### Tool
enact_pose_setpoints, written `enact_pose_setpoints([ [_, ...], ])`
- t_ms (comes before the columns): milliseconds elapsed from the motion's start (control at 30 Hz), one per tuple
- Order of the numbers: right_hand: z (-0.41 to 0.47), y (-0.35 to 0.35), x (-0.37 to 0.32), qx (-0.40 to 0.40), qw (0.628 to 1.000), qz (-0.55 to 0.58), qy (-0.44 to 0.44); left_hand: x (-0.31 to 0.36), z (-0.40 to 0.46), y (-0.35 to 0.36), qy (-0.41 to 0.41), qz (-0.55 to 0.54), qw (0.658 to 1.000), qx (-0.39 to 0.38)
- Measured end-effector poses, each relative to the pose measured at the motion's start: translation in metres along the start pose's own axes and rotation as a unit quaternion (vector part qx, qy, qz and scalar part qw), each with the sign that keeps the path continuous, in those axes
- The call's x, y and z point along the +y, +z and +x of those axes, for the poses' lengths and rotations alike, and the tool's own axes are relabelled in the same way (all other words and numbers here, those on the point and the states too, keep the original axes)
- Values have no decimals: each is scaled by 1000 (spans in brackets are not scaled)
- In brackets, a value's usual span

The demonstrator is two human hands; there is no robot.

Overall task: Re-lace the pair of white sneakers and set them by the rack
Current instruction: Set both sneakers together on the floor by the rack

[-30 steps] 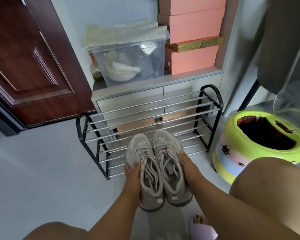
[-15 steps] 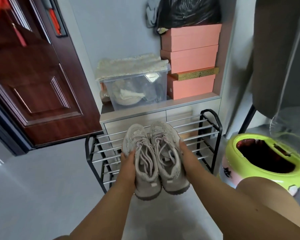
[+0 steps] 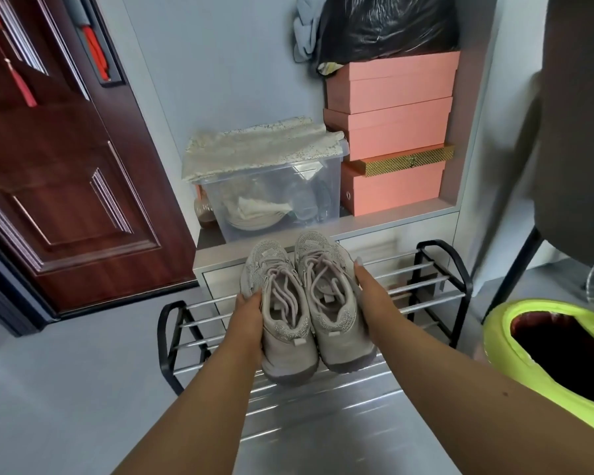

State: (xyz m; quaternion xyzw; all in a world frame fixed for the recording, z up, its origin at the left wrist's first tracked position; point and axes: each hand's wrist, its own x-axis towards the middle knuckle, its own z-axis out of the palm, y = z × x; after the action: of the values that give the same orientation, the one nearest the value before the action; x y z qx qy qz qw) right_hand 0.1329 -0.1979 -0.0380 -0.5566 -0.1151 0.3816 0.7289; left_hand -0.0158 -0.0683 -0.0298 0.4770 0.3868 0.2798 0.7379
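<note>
Here, two bare hands carry a laced pair of pale sneakers side by side, toes pointing away, above the top bars of a black-and-chrome shoe rack [image 3: 436, 269]. The left hand [image 3: 249, 315] grips the left sneaker [image 3: 278, 303] on its outer side and the right hand [image 3: 366, 293] the right sneaker [image 3: 326, 286], fingers curled round each so the pair stays pressed together, probably for setting both down at once. No brand or writing is readable on the shoes or the stacked pink boxes [image 3: 391, 132].

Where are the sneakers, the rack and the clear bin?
sneakers [image 3: 290, 303], head view, left shoe's laces.
rack [image 3: 460, 269], head view, right black end frame.
clear bin [image 3: 275, 200], head view, front wall.
</note>
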Motion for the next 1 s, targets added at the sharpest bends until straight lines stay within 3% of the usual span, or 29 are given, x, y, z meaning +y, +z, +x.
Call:
enact_pose_setpoints([
  [433,78,3,1,48,997,-53,35,-6,86,4,-47,28,998,15],
  [1000,120,-18,23,86,988,-100,85,-14,105,8,-124,47,991,-17],
])
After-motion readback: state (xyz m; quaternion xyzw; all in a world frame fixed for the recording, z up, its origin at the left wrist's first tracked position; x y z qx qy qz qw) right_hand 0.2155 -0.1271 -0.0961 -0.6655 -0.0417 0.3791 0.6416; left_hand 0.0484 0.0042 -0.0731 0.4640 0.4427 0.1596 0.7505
